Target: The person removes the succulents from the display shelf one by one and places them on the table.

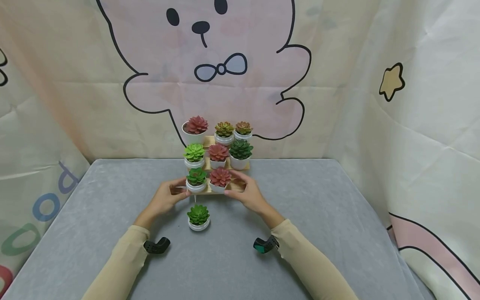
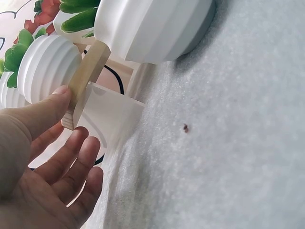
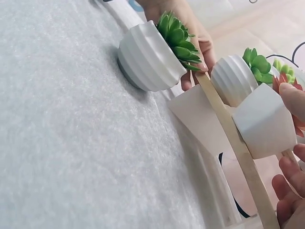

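1. Left hand (image 1: 166, 196): thumb and fingers grip the left end of the wooden stand's (image 3: 255, 183) lowest shelf
2. Right hand (image 1: 250, 193): thumb and fingers pinch a potted red succulent (image 1: 220, 177) on that shelf
3. Step in hand, seemingly — settling that pot; next likely calls for a gentle release, then fetching the green succulent (image 1: 198, 214) standing before the stand
4. Left curtain (image 1: 41, 137): blue "o" (image 1: 36, 207), purple "d" (image 1: 69, 172) — no brands or labels legible
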Motion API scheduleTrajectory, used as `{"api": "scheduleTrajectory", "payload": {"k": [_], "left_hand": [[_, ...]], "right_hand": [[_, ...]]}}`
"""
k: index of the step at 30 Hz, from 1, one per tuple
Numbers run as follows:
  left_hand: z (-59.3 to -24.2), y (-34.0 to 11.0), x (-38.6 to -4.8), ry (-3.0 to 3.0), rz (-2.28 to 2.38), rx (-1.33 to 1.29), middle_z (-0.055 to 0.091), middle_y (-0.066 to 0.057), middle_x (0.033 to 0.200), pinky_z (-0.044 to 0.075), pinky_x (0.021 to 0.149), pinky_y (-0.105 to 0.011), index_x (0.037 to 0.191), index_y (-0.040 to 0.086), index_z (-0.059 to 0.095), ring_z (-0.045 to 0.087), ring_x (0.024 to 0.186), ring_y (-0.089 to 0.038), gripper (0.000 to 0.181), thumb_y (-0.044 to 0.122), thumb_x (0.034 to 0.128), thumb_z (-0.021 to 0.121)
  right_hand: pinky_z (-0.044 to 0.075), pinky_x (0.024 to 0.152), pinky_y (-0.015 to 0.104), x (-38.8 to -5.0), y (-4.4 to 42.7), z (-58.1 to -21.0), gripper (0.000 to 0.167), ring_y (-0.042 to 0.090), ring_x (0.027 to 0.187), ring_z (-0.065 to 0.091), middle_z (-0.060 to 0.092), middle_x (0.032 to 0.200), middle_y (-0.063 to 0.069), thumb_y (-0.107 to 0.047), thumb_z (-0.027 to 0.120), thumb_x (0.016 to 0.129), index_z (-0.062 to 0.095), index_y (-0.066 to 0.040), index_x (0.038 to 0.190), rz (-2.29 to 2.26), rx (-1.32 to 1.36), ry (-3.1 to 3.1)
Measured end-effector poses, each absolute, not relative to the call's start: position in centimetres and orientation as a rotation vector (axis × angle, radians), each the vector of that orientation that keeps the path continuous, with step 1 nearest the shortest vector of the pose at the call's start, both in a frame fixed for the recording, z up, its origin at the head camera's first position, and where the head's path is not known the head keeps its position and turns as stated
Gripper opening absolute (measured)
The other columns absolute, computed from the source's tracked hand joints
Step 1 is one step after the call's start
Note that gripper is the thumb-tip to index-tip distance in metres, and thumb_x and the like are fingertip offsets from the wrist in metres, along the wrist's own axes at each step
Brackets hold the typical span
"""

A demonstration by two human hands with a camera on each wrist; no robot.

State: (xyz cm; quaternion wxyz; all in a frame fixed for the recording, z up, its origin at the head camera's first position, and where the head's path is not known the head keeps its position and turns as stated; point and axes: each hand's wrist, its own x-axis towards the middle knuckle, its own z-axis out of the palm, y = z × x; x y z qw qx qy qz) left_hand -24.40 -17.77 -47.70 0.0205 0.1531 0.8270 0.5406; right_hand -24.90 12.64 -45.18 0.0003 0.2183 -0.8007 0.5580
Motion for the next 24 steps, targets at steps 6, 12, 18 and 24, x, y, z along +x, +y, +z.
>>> {"api": "scheduleTrajectory", "payload": {"k": [6,12,18,24], "left_hand": [[-47.7,-17.6,-24.3,2.57,1.667,0.455,0.06,-0.032,0.135,0.052,0.081,-0.014,0.146,-0.01,0.046,0.068,0.11,-0.039,0.06,0.009,0.0946,0.071],[-47.7,-17.7,-24.3,2.566,1.672,0.459,0.059,-0.033,0.136,0.051,0.082,-0.013,0.146,-0.011,0.045,0.067,0.111,-0.041,0.06,0.009,0.0947,0.071],[-47.7,-17.7,-24.4,2.566,1.675,0.463,0.06,-0.033,0.135,0.051,0.082,-0.013,0.146,-0.011,0.045,0.067,0.111,-0.041,0.06,0.009,0.0946,0.071],[-47.6,-17.7,-24.3,2.564,1.667,0.457,0.06,-0.032,0.135,0.052,0.081,-0.013,0.146,-0.01,0.045,0.067,0.111,-0.04,0.061,0.009,0.0948,0.071]], "right_hand": [[0.04,0.113,0.05,-25.2,12.0,-45.3,0.067,0.032,0.126,0.058,0.064,0.135,0.018,-0.005,0.081,0.084,0.054,-0.004,0.145,1.742,0.656,-2.513],[0.046,0.107,0.046,-25.3,11.6,-45.2,0.063,0.031,0.118,0.061,0.067,0.128,0.02,-0.006,0.081,0.084,0.056,0.0,0.141,1.74,0.6,-2.531],[0.052,0.093,0.033,-25.4,11.4,-45.2,0.058,0.029,0.11,0.063,0.068,0.123,0.021,-0.008,0.081,0.084,0.059,0.003,0.136,1.752,0.586,-2.522],[0.052,0.084,0.025,-25.4,11.8,-45.1,0.053,0.029,0.105,0.065,0.069,0.119,0.02,-0.006,0.079,0.085,0.061,0.001,0.135,1.791,0.625,-2.516]]}}
